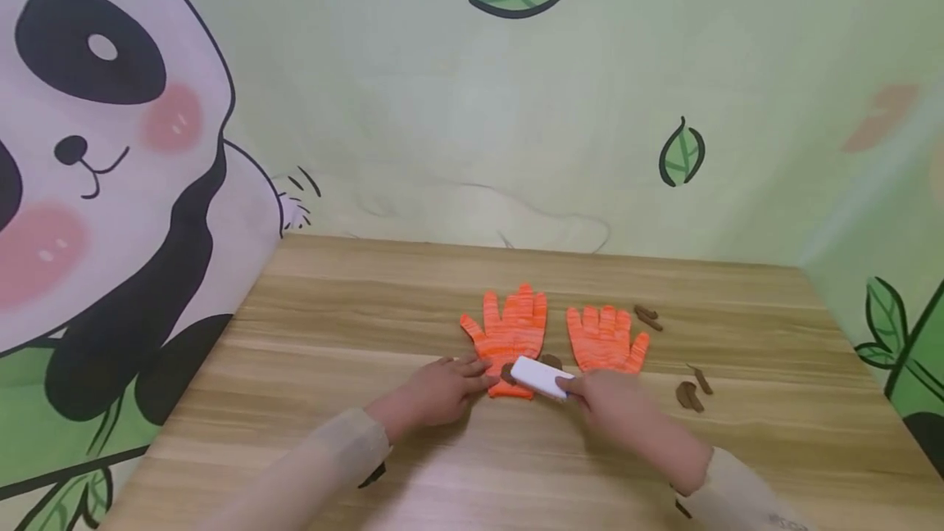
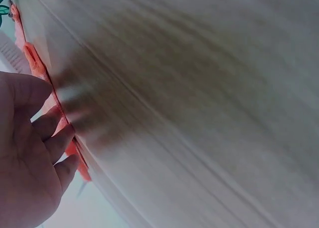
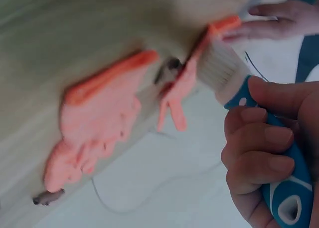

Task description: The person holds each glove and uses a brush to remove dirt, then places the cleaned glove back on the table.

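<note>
My right hand grips a blue-handled brush, its fingers wrapped round the handle in the right wrist view. The brush's white bristles lie over the cuff area of an orange knit glove, which is flat on the table with its fingers pointing away. A brown piece shows on this glove beside the bristles. At the glove's left cuff edge, my left hand rests its loosely extended fingers. The second orange glove lies to the right, its cuff partly hidden behind my right hand.
Another brown piece lies between the gloves. More brown scraps are to the right of my right hand, with a pair of brown strips farther back. The wooden table meets a panda-painted wall behind.
</note>
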Action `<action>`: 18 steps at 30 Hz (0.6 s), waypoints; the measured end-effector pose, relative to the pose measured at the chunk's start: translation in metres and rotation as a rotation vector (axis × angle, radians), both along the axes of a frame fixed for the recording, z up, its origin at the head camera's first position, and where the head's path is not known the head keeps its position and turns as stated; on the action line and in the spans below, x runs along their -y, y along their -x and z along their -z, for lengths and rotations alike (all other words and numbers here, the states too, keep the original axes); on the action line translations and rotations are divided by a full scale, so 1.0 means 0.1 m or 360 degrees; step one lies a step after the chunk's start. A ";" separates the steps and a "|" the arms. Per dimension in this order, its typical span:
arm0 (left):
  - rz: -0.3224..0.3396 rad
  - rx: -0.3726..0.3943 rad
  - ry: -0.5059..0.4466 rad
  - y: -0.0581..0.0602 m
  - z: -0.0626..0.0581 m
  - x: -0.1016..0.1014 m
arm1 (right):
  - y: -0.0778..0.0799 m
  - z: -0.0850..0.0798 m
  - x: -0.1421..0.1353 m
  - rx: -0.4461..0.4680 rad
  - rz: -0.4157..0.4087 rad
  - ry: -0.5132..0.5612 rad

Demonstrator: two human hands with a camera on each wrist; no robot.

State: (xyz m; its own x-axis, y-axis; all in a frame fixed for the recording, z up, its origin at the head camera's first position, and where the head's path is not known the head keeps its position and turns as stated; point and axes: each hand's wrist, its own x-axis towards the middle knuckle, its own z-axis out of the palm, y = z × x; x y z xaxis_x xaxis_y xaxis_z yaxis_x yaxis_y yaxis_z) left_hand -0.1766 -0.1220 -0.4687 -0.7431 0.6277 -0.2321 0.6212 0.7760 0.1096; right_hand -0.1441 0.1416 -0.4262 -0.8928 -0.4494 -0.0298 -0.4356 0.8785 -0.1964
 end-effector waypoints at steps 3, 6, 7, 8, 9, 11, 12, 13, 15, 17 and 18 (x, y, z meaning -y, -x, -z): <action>0.0002 0.0002 0.0008 -0.01 0.02 0.01 | 0.01 -0.03 0.06 -0.0004 0.0022 -0.0023; 0.0011 0.0015 0.0032 -0.01 0.05 0.00 | 0.05 0.01 0.18 -0.0011 0.0011 -0.0022; 0.0022 0.0014 0.0047 -0.02 0.05 -0.01 | 0.06 0.03 0.21 -0.0017 0.0004 -0.0025; 0.0033 0.0012 0.0058 -0.02 0.06 -0.02 | 0.05 0.06 0.23 -0.0022 0.0009 -0.0032; 0.0028 0.0017 0.0065 -0.03 0.06 -0.03 | 0.05 0.07 0.23 -0.0022 0.0019 -0.0043; 0.0021 0.0011 0.0077 -0.03 0.06 -0.04 | 0.01 0.09 0.19 -0.0021 0.0037 -0.0068; 0.0006 0.0010 0.0087 -0.04 0.06 -0.04 | -0.01 0.09 0.16 -0.0008 0.0041 -0.0060; -0.0002 -0.0002 0.0097 -0.04 0.05 -0.03 | -0.02 0.09 0.12 0.0003 0.0045 -0.0048; -0.0019 -0.0014 0.0117 -0.04 0.04 -0.02 | -0.06 0.07 0.04 0.0018 0.0015 -0.0016; -0.0033 -0.0001 0.0109 -0.04 0.04 -0.01 | -0.08 0.05 -0.02 0.0022 -0.0006 -0.0001; -0.0036 0.0013 0.0098 -0.04 0.03 0.00 | -0.08 0.04 -0.02 0.0021 0.0003 0.0000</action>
State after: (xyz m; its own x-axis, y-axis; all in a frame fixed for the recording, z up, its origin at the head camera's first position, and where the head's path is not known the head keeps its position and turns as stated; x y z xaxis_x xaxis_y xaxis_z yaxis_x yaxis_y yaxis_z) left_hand -0.1730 -0.1216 -0.4720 -0.7549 0.5949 -0.2760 0.6026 0.7953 0.0661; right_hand -0.1358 0.1440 -0.4298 -0.8933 -0.4475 -0.0414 -0.4311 0.8793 -0.2023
